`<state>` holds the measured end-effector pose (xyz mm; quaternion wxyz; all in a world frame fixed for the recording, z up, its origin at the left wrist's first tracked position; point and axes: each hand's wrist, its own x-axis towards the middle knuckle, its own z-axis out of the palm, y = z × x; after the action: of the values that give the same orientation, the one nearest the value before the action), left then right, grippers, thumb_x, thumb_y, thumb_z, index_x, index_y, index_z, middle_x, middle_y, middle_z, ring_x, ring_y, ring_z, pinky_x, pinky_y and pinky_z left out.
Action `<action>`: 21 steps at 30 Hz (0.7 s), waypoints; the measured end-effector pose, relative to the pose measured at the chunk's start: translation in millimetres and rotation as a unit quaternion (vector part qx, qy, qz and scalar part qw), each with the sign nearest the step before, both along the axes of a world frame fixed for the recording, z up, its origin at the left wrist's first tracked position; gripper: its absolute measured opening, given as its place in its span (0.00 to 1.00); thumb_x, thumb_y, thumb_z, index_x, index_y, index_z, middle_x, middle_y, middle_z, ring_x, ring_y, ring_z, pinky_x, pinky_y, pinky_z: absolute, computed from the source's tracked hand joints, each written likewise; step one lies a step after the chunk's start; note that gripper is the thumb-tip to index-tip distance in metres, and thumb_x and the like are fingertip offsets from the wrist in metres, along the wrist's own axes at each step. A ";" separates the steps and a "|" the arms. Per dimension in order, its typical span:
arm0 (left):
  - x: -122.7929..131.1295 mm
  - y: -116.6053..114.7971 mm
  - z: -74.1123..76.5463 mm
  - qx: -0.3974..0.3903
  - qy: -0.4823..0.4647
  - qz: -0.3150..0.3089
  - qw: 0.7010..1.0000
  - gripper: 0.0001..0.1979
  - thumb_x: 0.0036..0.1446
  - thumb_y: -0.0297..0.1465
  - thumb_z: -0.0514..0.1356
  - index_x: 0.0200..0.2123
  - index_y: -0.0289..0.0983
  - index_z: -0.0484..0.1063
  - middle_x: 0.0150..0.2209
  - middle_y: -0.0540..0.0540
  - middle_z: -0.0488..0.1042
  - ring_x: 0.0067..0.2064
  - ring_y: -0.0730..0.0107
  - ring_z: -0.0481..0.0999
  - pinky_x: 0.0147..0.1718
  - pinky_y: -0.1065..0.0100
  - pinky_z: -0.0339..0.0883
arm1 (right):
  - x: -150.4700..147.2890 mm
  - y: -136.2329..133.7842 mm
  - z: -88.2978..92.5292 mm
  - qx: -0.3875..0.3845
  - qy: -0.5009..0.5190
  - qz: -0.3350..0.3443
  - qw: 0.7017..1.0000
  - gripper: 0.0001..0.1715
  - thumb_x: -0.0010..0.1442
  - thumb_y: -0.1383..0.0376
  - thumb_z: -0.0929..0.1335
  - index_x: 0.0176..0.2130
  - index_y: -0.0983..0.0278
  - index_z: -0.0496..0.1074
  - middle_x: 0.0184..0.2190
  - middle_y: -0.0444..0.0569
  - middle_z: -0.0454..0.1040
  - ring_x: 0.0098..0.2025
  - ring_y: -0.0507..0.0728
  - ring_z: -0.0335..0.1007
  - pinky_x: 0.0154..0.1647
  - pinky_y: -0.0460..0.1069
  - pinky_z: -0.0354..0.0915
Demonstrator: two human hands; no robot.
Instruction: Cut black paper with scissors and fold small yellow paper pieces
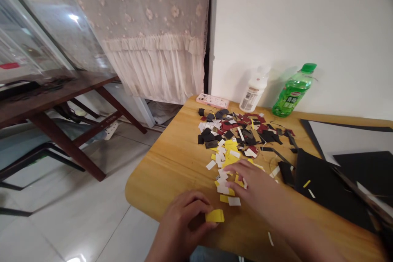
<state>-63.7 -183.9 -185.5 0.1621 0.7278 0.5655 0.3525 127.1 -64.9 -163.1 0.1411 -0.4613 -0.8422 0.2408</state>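
My left hand (188, 222) is closed near the table's front edge, with a small yellow paper piece (215, 215) pinched between thumb and fingers. To its right, my right hand (250, 179) reaches over a heap of small cut papers, thumb and fingers apart. White paper pieces (222, 186) lie at its fingertips, mixed with yellow paper pieces (231, 147). My palm hides part of this heap. Farther back are loose black paper pieces (208, 135), and dark red paper pieces (227, 125) lie among them.
A pink phone (212, 100), a white bottle (252, 95) and a green bottle (291, 93) stand or lie along the wall. Black sheets (325, 192) and dark scissors (359, 194) occupy the right side of the wooden table (172, 159). Another table (92, 84) stands at left.
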 end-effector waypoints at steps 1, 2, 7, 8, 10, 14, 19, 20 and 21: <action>-0.5 -0.3 -0.9 0.001 0.000 -0.003 1.000 0.10 0.49 0.25 0.73 0.34 0.38 0.76 0.36 0.46 0.81 0.36 0.62 0.82 0.34 0.67 0.73 | -3.3 -1.0 -3.8 0.012 -0.005 0.010 1.000 0.15 0.61 0.72 0.69 0.46 0.59 0.76 0.45 0.50 0.76 0.44 0.62 0.76 0.44 0.56 0.69; -1.0 -0.6 -1.9 0.000 -0.001 -0.005 1.000 0.10 0.50 0.26 0.72 0.34 0.39 0.76 0.37 0.46 0.81 0.37 0.62 0.82 0.35 0.67 0.73 | -6.3 -1.3 -6.3 0.019 -0.008 0.015 1.000 0.15 0.61 0.73 0.69 0.46 0.59 0.76 0.46 0.50 0.76 0.45 0.63 0.76 0.44 0.56 0.70; -0.8 -0.6 -3.4 -0.005 -0.006 -0.004 1.000 0.12 0.47 0.24 0.74 0.34 0.38 0.77 0.37 0.47 0.81 0.37 0.62 0.81 0.35 0.67 0.73 | -8.8 5.6 -3.5 0.028 -0.008 0.017 0.999 0.07 0.61 0.74 0.69 0.35 0.63 0.75 0.37 0.49 0.76 0.37 0.61 0.77 0.38 0.54 0.71; -0.3 -0.3 -2.4 -0.006 -0.007 -0.001 1.000 0.12 0.46 0.23 0.74 0.33 0.38 0.77 0.36 0.47 0.81 0.36 0.62 0.81 0.35 0.67 0.72 | -6.6 5.7 -1.6 0.028 -0.004 0.017 0.999 0.07 0.60 0.75 0.70 0.34 0.63 0.74 0.35 0.48 0.77 0.35 0.60 0.77 0.36 0.53 0.71; 1.0 0.4 0.6 -0.012 -0.010 0.007 1.000 0.13 0.45 0.22 0.74 0.32 0.37 0.77 0.36 0.47 0.81 0.36 0.62 0.81 0.35 0.68 0.72 | -0.6 0.8 1.7 0.025 0.009 0.023 0.999 0.08 0.59 0.75 0.71 0.34 0.62 0.73 0.33 0.45 0.77 0.33 0.58 0.77 0.34 0.51 0.71; 3.4 1.0 6.6 -0.033 -0.025 0.015 0.999 0.11 0.45 0.21 0.74 0.31 0.37 0.77 0.36 0.47 0.81 0.37 0.63 0.81 0.36 0.68 0.71 | 8.9 -28.7 5.2 0.131 0.143 0.142 0.971 0.11 0.68 0.73 0.63 0.38 0.61 0.74 0.36 0.45 0.79 0.37 0.54 0.78 0.37 0.47 0.72; 5.7 1.4 8.7 -0.058 -0.056 0.015 0.997 0.07 0.51 0.23 0.71 0.31 0.37 0.77 0.36 0.48 0.81 0.37 0.66 0.81 0.37 0.70 0.70 | 6.0 -57.9 7.4 0.339 0.147 0.224 0.902 0.23 0.72 0.74 0.55 0.38 0.68 0.76 0.31 0.48 0.80 0.30 0.55 0.77 0.28 0.47 0.71; 5.9 1.5 8.5 -0.055 -0.058 0.017 0.997 0.07 0.51 0.23 0.71 0.31 0.37 0.77 0.36 0.48 0.81 0.37 0.66 0.81 0.37 0.70 0.69 | 5.5 -59.2 7.6 0.352 0.132 0.233 0.897 0.24 0.72 0.75 0.55 0.37 0.69 0.77 0.30 0.49 0.81 0.30 0.55 0.77 0.27 0.47 0.71; 6.0 1.7 8.4 -0.052 -0.059 0.019 0.997 0.07 0.50 0.22 0.71 0.31 0.37 0.77 0.36 0.48 0.81 0.37 0.66 0.81 0.38 0.70 0.69 | 5.5 -59.4 7.6 0.363 0.121 0.239 0.892 0.24 0.72 0.76 0.56 0.37 0.70 0.77 0.30 0.49 0.81 0.29 0.56 0.77 0.26 0.48 0.71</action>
<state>-57.7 -182.2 -177.2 0.2258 0.6855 0.5863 0.3679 132.6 -124.3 -155.5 0.3377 -0.1300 -0.9323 -0.0011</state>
